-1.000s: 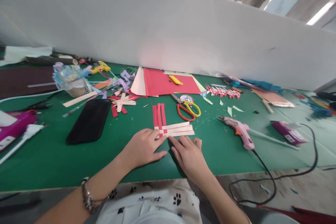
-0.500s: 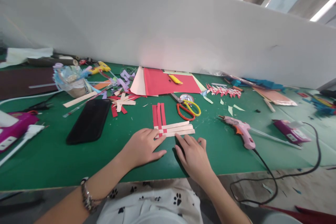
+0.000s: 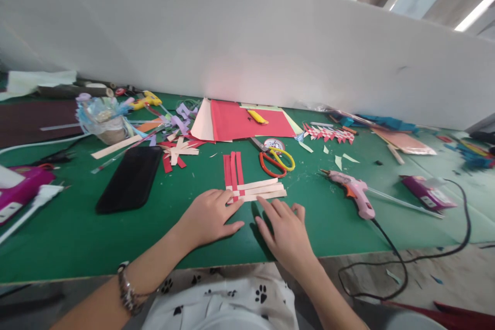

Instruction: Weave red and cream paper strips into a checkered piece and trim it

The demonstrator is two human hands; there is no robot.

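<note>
Red paper strips (image 3: 233, 167) stand upright from me and cross pale cream paper strips (image 3: 266, 189) running to the right; they interlace at the left end. My left hand (image 3: 212, 216) lies over that woven corner, its fingertips on the strips and its thumb stretched out. Part of the weave is hidden under those fingers. My right hand (image 3: 284, 224) rests with fingers spread, the index fingertip at the lower edge of the cream strips. Just beyond the strips lie scissors (image 3: 276, 160) with one red and one yellow handle.
A black phone (image 3: 129, 179) lies to the left, near a heap of paper strips (image 3: 180, 152). Red paper (image 3: 251, 121) with a yellow cutter (image 3: 258, 117) is at the back. A pink glue gun (image 3: 353, 191) and its cord lie right. A woven red-and-white piece (image 3: 328, 133) sits behind.
Both hands and the strips stay almost in place. The whole view has shifted very slightly.
</note>
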